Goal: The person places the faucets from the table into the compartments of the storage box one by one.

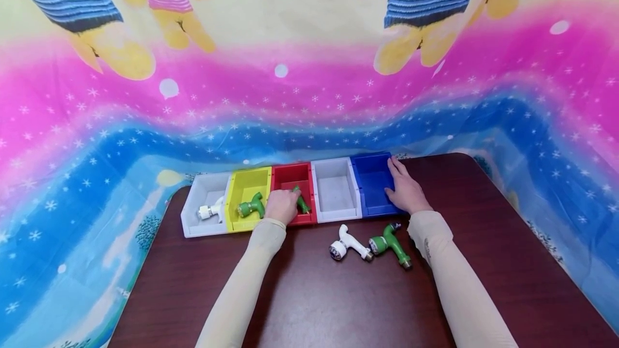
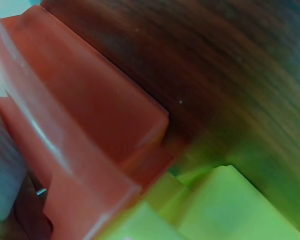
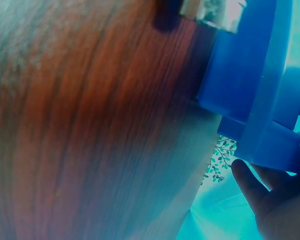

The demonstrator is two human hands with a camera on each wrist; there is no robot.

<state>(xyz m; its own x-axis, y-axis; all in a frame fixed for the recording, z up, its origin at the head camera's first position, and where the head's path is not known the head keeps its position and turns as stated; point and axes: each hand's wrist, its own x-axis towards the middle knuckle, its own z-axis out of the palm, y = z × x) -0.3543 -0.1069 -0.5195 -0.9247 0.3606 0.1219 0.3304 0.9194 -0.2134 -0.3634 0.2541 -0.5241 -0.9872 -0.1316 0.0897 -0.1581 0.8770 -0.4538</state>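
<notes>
Five bins stand in a row at the table's back: white [image 1: 203, 193], yellow [image 1: 247, 182], red [image 1: 291, 175], grey-white [image 1: 336, 189] and blue [image 1: 371, 181]. My left hand [image 1: 282, 205] grips a green T-shaped tool [image 1: 302, 204] over the red bin's front. The left wrist view shows the red bin [image 2: 90, 115] beside the yellow bin [image 2: 225, 200]. My right hand [image 1: 403, 189] rests with straight fingers on the blue bin's right wall. In the right wrist view a fingertip [image 3: 250, 182] shows beside the blue bin [image 3: 250, 85]. A white tool [image 1: 348, 244] and a green tool [image 1: 390, 243] lie on the table.
Another white tool [image 1: 209, 211] lies in the white bin and a green one [image 1: 251, 207] in the yellow bin. The dark wooden table [image 1: 309, 294] has rounded corners. A colourful cartoon cloth [image 1: 309, 95] hangs behind and around it.
</notes>
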